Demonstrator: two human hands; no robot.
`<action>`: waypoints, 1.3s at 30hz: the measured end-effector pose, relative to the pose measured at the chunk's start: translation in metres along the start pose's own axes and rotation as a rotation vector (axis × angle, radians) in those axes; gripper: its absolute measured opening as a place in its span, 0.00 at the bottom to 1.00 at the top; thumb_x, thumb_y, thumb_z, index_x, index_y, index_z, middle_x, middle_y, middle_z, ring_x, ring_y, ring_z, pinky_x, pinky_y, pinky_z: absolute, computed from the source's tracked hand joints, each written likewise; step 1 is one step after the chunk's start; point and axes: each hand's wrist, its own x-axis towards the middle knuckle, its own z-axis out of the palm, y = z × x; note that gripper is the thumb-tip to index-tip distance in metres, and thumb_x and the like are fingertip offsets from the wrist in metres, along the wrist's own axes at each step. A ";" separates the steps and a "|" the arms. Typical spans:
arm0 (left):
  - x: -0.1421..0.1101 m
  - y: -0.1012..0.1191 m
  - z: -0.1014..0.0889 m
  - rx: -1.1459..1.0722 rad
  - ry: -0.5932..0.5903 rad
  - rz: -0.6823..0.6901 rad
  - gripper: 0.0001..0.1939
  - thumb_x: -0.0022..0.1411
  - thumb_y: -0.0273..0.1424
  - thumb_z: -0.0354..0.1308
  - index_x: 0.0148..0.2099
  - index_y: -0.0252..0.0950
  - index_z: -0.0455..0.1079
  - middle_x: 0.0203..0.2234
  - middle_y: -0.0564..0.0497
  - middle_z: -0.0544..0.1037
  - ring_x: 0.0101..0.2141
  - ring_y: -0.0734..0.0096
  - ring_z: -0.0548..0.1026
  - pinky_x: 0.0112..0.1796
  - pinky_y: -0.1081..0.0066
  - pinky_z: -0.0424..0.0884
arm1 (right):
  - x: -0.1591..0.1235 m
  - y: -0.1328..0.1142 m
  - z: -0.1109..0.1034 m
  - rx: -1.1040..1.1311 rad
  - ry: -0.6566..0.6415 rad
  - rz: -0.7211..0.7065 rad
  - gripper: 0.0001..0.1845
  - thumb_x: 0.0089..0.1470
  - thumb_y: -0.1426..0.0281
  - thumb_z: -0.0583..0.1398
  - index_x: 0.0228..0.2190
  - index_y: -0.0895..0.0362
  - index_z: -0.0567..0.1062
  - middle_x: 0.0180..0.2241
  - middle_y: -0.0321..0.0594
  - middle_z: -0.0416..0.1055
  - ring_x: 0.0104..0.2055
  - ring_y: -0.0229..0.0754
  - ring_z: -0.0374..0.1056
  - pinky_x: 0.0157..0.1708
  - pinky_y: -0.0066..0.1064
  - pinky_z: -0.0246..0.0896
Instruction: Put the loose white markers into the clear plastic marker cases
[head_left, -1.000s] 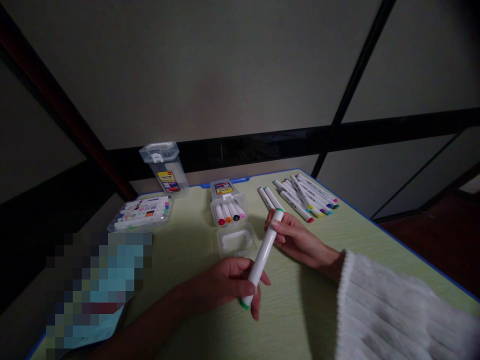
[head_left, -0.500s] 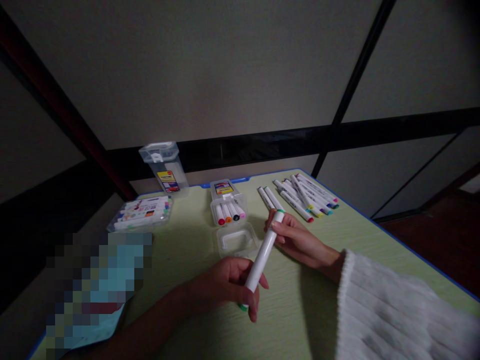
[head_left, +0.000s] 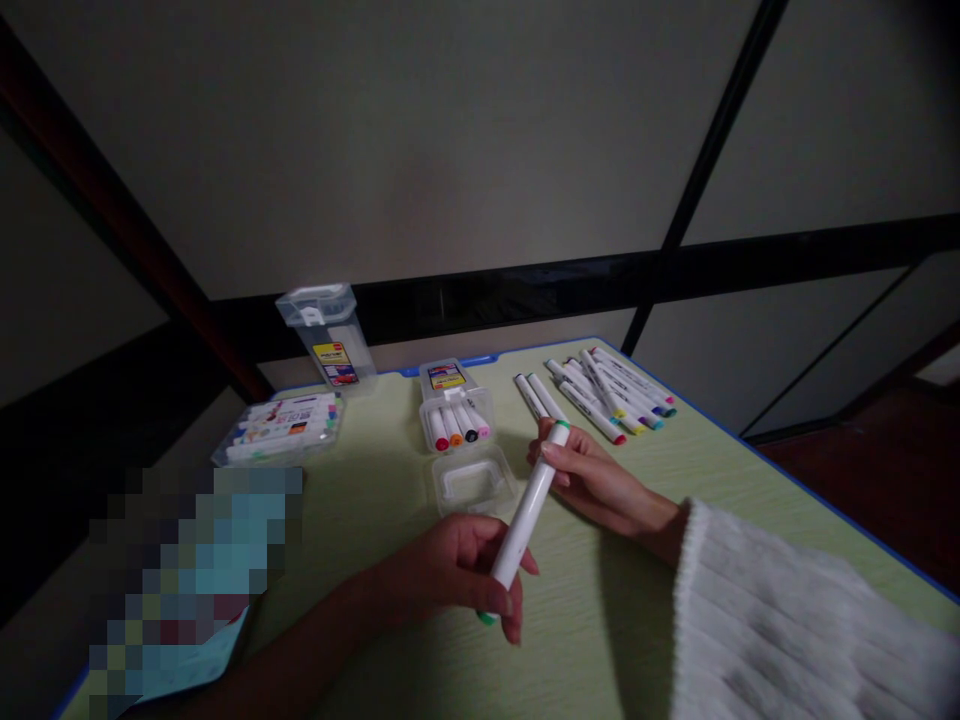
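Note:
A white marker (head_left: pixel 527 515) with green at both ends is held at a slant above the table. My left hand (head_left: pixel 450 570) grips its lower end between thumb and fingers. Round its upper end, my right hand (head_left: pixel 589 475) is closed. Just beyond them lies a clear plastic lid (head_left: pixel 474 483). Behind that, an opened clear case (head_left: pixel 452 393) lies on its side with red, orange, black and pink markers in it. Two loose markers (head_left: pixel 546 397) lie beyond my right hand, beside a pile of white markers (head_left: pixel 611 390) with coloured ends.
At the back left stands a tall clear case (head_left: pixel 337 345) with its lid on. In front of it lies a clear pack of markers (head_left: pixel 283 428). A blurred-out light blue object (head_left: pixel 225 570) is on the left. The green table (head_left: pixel 360 440) has a blue edge and meets a panelled wall.
Almost nothing differs. Both hands keep hold of the marker in nearly the same place, with only a very slight shift.

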 end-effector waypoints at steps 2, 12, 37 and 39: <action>0.000 0.001 0.001 -0.007 0.018 -0.021 0.26 0.36 0.40 0.70 0.36 0.31 0.68 0.20 0.55 0.73 0.20 0.78 0.71 0.24 0.77 0.62 | 0.000 0.000 0.001 -0.005 -0.006 0.000 0.21 0.38 0.63 0.68 0.20 0.56 0.60 0.12 0.24 0.52 0.17 0.30 0.42 0.20 0.25 0.37; -0.003 0.001 -0.001 0.037 0.021 -0.056 0.26 0.38 0.41 0.69 0.38 0.31 0.69 0.18 0.54 0.74 0.18 0.77 0.73 0.22 0.79 0.59 | -0.001 0.001 0.001 -0.043 -0.036 -0.013 0.21 0.38 0.62 0.68 0.19 0.57 0.60 0.13 0.25 0.53 0.18 0.30 0.43 0.20 0.26 0.37; 0.001 -0.008 -0.009 -0.053 -0.159 0.109 0.27 0.50 0.35 0.64 0.47 0.35 0.54 0.26 0.50 0.77 0.22 0.70 0.76 0.22 0.78 0.62 | 0.000 -0.001 0.002 0.013 -0.027 -0.008 0.17 0.36 0.63 0.69 0.22 0.60 0.69 0.12 0.25 0.55 0.16 0.27 0.43 0.17 0.23 0.37; 0.001 -0.008 -0.008 -0.047 -0.162 0.120 0.26 0.51 0.35 0.63 0.47 0.35 0.54 0.27 0.49 0.77 0.23 0.70 0.77 0.23 0.77 0.63 | 0.000 -0.001 0.001 0.014 -0.025 -0.007 0.17 0.36 0.63 0.70 0.22 0.60 0.70 0.12 0.25 0.55 0.16 0.27 0.42 0.17 0.22 0.37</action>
